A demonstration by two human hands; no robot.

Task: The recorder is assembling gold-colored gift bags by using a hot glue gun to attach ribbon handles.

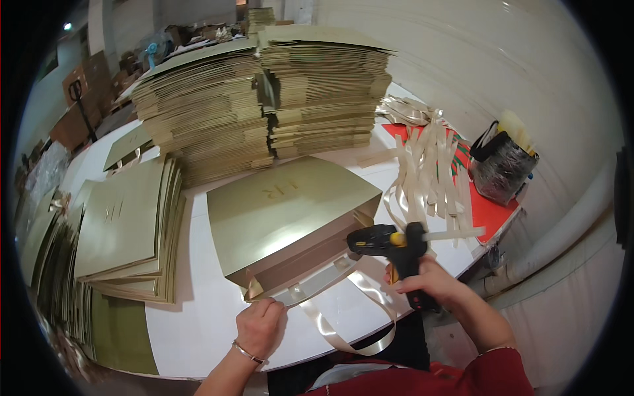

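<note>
A gold paper gift bag (292, 213) lies on its side on the white tabletop, its mouth facing me. My left hand (258, 321) pinches the near left corner of its opening. A cream satin ribbon handle (327, 334) loops from the bag's near edge towards the table's front. My right hand (431, 282) grips a black glue gun (406, 257) by its handle, the nozzle at the right side of the bag's mouth. Out of the gun's back sticks a translucent glue stick (458, 233). The glue itself is too small to make out.
Two tall stacks of flat gold bags (213, 109) stand behind. More gold bags (124, 222) lie at left. Cut ribbons (431, 168) spread over a red sheet (490, 215) at right, near a plastic-wrapped container (502, 168) of glue sticks. A wall (470, 64) rises beyond.
</note>
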